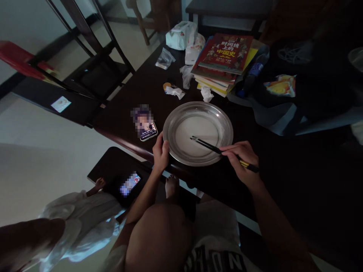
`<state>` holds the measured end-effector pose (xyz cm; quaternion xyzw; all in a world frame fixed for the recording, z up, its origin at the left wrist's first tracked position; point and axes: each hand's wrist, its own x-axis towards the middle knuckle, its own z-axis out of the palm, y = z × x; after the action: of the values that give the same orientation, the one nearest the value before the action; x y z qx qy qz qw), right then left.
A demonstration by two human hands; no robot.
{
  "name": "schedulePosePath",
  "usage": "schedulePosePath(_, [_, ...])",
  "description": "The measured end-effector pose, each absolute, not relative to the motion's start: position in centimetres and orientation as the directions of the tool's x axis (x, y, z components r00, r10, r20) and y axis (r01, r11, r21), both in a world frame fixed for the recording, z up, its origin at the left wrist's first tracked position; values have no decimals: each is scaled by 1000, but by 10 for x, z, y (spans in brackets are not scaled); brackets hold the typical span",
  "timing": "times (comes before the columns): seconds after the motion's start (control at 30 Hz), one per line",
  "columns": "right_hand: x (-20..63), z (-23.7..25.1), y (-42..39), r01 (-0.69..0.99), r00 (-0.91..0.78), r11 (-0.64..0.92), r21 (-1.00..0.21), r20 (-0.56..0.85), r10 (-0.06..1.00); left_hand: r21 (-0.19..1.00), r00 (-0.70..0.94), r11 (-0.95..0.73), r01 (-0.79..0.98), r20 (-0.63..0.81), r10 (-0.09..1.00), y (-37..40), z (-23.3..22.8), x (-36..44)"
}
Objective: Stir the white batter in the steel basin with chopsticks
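A round metal basin rests on the dark table near its edge. Something pale and whitish covers the basin's bottom; whether it is powder or liquid I cannot tell. My left hand grips the basin's left rim, thumb over the edge. In my right hand is a pair of black chopsticks with gold bands near the top. Their thin tips point left, over the middle of the basin. Just left of the basin lies a lit phone.
Behind the basin are stacked books, crumpled tissue, plastic bags and a bottle. A snack packet lies to the right. At lower left, another person in a pale garment is beside a bench with a second phone.
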<state>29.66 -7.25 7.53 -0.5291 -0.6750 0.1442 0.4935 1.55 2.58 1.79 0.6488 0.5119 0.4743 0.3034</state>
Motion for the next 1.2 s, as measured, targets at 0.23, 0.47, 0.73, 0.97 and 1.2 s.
schedulePosePath(0.23, [295,78,-72,540,-19,436,-720,507,862,881,34,-285,378,295,955,25,17,15])
schedulePosePath(0.47, [295,78,-73,534,76,382,-754,493,866,886,35,-278,372,286,958,26,16,15])
schedulePosePath(0.73, [296,75,-73,571,97,370,-733,508,856,884,20,-275,378,289,957,26,16,15])
schedulePosePath(0.97, [295,76,-74,570,31,400,-718,505,862,887,19,-271,375,285,958,26,17,15])
schedulePosePath(1.2, [295,79,-73,539,-10,422,-729,496,868,884,25,-281,373,293,956,26,16,15])
